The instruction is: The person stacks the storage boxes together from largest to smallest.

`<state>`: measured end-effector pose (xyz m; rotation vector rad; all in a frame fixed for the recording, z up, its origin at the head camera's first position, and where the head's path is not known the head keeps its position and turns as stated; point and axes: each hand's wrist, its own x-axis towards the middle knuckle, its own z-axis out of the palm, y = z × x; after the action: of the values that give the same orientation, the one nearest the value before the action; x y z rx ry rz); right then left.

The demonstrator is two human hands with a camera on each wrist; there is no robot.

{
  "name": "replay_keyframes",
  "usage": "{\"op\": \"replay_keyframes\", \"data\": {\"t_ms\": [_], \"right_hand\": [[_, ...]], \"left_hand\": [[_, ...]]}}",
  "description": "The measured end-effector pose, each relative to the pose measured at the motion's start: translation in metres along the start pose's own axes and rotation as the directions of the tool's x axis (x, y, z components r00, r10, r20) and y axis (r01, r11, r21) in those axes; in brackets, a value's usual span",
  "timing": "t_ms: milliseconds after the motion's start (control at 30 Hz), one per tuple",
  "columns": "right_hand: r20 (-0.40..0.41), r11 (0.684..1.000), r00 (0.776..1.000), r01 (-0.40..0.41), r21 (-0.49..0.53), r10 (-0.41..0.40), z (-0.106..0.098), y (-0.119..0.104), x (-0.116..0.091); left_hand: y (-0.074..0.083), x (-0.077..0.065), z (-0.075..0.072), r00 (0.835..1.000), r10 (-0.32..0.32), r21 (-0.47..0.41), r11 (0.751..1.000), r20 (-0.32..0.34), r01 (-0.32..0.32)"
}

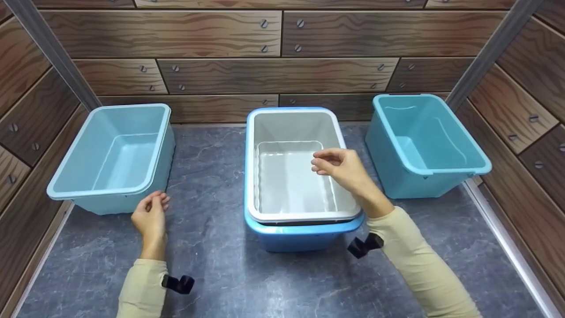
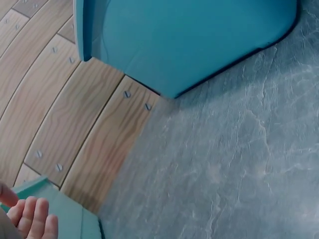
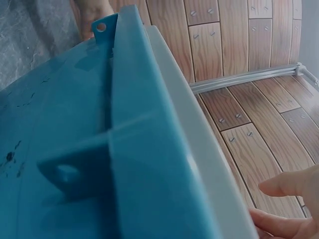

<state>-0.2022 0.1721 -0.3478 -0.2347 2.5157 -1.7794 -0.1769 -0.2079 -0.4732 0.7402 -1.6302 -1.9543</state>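
In the middle, a grey bin [image 1: 293,176] sits nested inside a blue bin [image 1: 302,238]. Over the right part of the grey bin hovers my right hand [image 1: 342,168], its fingers loosely bent and nothing visible in them. The right wrist view has the blue bin [image 3: 55,129] close up, with the right hand's fingers [image 3: 281,224] beyond the grey rim. My left hand [image 1: 150,214] is at the near right corner of a light blue bin [image 1: 119,201], fingers relaxed and bare. Its fingertips [image 2: 37,214] overlap that bin in the left wrist view.
A teal bin [image 1: 410,181] stands at the right, beside a metal strip [image 1: 507,247] along the floor edge. Wood-patterned walls [image 1: 212,35] enclose the dark marbled floor [image 1: 207,176] on the back and sides. Each forearm carries a small black wrist mount [image 1: 178,284].
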Motion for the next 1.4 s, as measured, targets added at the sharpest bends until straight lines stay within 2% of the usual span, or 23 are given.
{"op": "replay_keyframes", "data": {"t_ms": [200,300,433,567,667,900,1033,1167,1400], "right_hand": [[0.000,1.000,1.000,0.001,0.000,-0.001,0.004,-0.002,0.001],[0.008,1.000,1.000,0.002,-0.010,-0.002,0.009,-0.004,0.001],[0.036,0.998,0.999,0.029,-0.050,-0.027,0.016,-0.006,0.002],[0.071,0.994,0.996,0.065,-0.091,-0.059,0.025,-0.008,0.001],[0.089,0.990,0.993,0.083,-0.114,-0.073,0.032,-0.009,0.001],[0.094,0.982,0.992,0.102,-0.160,-0.087,0.049,-0.012,0.000],[0.107,0.978,0.992,0.091,-0.186,-0.072,0.058,-0.015,-0.003],[0.142,0.973,0.988,0.091,-0.210,-0.062,0.065,-0.017,-0.005],[0.175,0.960,0.981,0.123,-0.251,-0.080,0.072,-0.022,-0.008]], "left_hand": [[-0.001,0.005,-0.009,0.992,-0.008,-0.080,0.997,-0.127,-0.002],[-0.002,0.009,-0.012,0.985,-0.041,-0.135,0.991,-0.168,0.019],[0.000,0.015,-0.016,0.976,-0.092,-0.143,0.988,-0.196,0.065],[0.005,0.020,-0.019,0.970,-0.143,-0.135,0.984,-0.196,0.118],[0.009,0.023,-0.020,0.962,-0.176,-0.168,0.975,-0.208,0.143],[0.017,0.027,-0.023,0.949,-0.196,-0.187,0.971,-0.246,0.153],[0.022,0.030,-0.025,0.939,-0.231,-0.156,0.968,-0.255,0.196],[0.028,0.032,-0.026,0.941,-0.251,-0.117,0.966,-0.227,0.230],[0.035,0.034,-0.021,0.952,-0.251,-0.090,0.967,-0.176,0.238]]}}
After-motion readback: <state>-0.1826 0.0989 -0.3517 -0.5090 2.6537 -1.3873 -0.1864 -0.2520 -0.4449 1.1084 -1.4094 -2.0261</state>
